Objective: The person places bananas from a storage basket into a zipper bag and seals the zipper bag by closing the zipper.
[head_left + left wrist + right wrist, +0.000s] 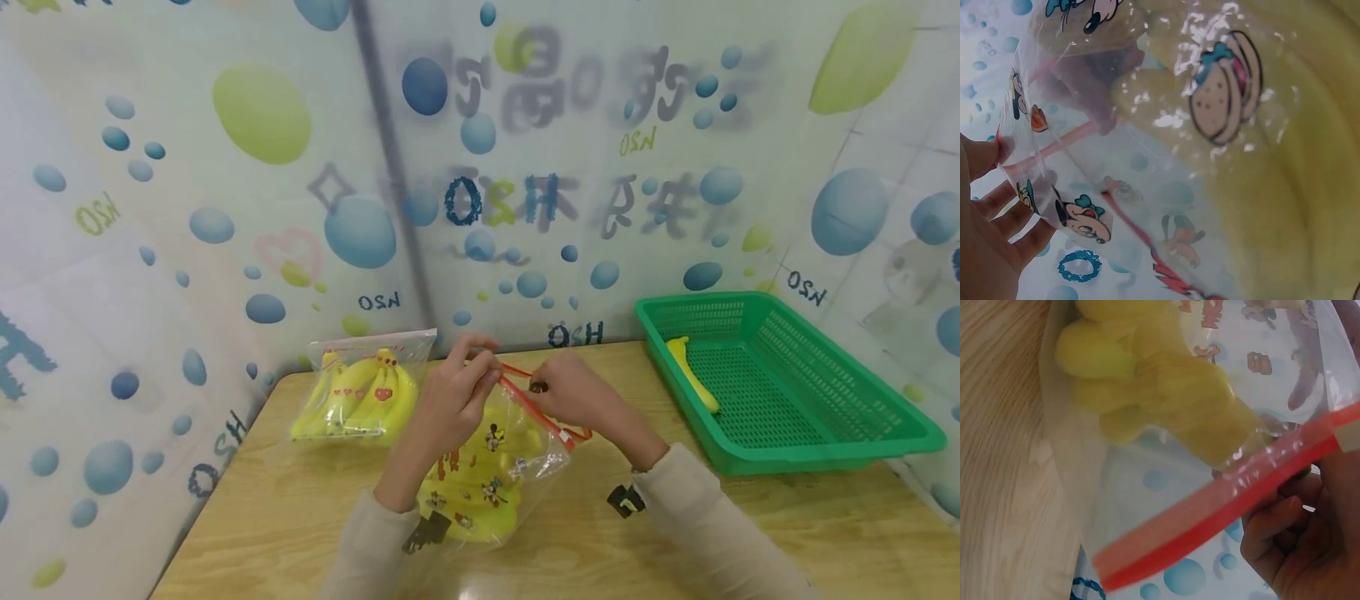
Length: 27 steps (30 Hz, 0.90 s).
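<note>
A clear zip bag [534, 483] with a red zip edge and cartoon prints holds yellow bananas [480, 521] in the middle of the table. My left hand [453, 392] pinches the bag's red rim at its far left corner; in the left wrist view, its thumb and fingers [1016, 219] lie either side of the film. At the bag's mouth, my right hand [577, 396] has curled fingers around the dark stem end [538, 387] of the bananas. The right wrist view shows this hand [1297, 544] partly behind the red zip edge [1179, 540].
Another clear bag of bananas [363, 396] lies at the back left of the wooden table [570, 550]. A green basket [825, 462] stands at the right, with one banana [692, 375] inside. A printed curtain [480, 275] hangs close behind the table.
</note>
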Motion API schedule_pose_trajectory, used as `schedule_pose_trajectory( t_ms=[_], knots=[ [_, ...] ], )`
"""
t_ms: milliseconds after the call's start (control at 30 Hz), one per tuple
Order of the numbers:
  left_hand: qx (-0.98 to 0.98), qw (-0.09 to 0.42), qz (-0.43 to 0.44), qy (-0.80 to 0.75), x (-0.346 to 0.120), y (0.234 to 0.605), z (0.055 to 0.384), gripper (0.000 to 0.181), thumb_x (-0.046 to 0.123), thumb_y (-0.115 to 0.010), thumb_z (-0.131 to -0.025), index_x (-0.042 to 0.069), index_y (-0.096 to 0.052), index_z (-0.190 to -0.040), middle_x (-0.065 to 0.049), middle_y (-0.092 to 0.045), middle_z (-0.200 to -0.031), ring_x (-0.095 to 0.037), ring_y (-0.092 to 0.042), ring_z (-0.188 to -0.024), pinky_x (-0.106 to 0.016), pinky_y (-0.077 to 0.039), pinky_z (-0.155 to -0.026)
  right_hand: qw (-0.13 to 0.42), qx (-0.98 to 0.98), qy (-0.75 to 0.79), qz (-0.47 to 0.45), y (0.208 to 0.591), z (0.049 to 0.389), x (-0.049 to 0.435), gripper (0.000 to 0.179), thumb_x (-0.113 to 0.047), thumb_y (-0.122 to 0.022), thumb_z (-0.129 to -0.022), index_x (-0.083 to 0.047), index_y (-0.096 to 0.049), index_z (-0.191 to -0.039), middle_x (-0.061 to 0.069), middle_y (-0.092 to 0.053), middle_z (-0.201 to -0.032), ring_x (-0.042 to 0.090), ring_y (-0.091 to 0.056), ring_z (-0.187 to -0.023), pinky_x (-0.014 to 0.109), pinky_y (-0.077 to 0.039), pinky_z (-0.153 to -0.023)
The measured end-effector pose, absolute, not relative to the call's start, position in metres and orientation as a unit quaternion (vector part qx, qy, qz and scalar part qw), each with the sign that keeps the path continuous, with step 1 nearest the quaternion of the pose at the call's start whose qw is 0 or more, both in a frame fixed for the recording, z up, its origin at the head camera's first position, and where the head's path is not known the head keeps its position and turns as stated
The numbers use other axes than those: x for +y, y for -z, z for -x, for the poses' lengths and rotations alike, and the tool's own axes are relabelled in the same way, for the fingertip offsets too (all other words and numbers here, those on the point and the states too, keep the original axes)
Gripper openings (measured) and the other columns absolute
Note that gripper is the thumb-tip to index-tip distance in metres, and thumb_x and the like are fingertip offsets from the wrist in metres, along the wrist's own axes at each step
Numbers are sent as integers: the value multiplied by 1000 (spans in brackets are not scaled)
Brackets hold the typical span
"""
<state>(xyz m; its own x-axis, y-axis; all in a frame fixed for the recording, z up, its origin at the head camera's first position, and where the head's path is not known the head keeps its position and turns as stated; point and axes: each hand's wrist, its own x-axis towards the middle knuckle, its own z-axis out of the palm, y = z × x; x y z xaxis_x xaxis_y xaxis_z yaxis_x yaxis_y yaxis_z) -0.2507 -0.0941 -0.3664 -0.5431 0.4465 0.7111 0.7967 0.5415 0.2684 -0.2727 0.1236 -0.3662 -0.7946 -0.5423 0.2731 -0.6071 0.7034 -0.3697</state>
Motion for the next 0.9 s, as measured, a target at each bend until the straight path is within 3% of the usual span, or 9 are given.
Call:
schedule_pose_trajectory(
  t_ms=[167,267,400,700,900],
  knots=[
    [-827,299,377,292,-95,366,250,15,14,-54,-107,14,-66,-97,-8,-60,-126,-18,-69,-88,-25,-52,-65,83,-917,-258,-292,374,273,117,47,-6,-67,-92,-18,-45,-52,-9,-19,-54,8,-17,-50,23,-19,-50],
    [-827,300,376,291,-95,366,250,15,14,-54,-107,14,-66,-97,-7,-60,-126,-18,-68,-88,-25,-53,-66,90,-915,-275,-279,376,273,115,32,-7,-69,-90,-13,-63,-60,-10,-39,-52,6,-29,-48,21,-28,-49],
    [-824,303,378,295,-94,366,250,14,13,-55,-106,13,-66,-97,-7,-60,-125,-18,-68,-87,-25,-53,-65,82,-910,-288,-285,377,274,117,11,-8,-69,-89,-10,-79,-84,-4,-66,-65,6,-49,-55,22,-42,-53],
    [-821,303,383,297,-94,365,251,14,12,-55,-106,12,-66,-97,-8,-60,-125,-18,-68,-85,-25,-53,-65,5,-893,-324,-314,379,276,127,12,-17,-69,-96,-9,-76,-101,-2,-71,-75,6,-59,-60,24,-52,-60],
    [-821,305,382,296,-94,365,251,14,12,-55,-106,12,-66,-97,-8,-61,-125,-19,-68,-87,-25,-52,-65,1,-888,-337,-312,382,278,129,10,-12,-72,-93,-9,-78,-101,1,-76,-84,5,-67,-68,26,-57,-67]
  ],
)
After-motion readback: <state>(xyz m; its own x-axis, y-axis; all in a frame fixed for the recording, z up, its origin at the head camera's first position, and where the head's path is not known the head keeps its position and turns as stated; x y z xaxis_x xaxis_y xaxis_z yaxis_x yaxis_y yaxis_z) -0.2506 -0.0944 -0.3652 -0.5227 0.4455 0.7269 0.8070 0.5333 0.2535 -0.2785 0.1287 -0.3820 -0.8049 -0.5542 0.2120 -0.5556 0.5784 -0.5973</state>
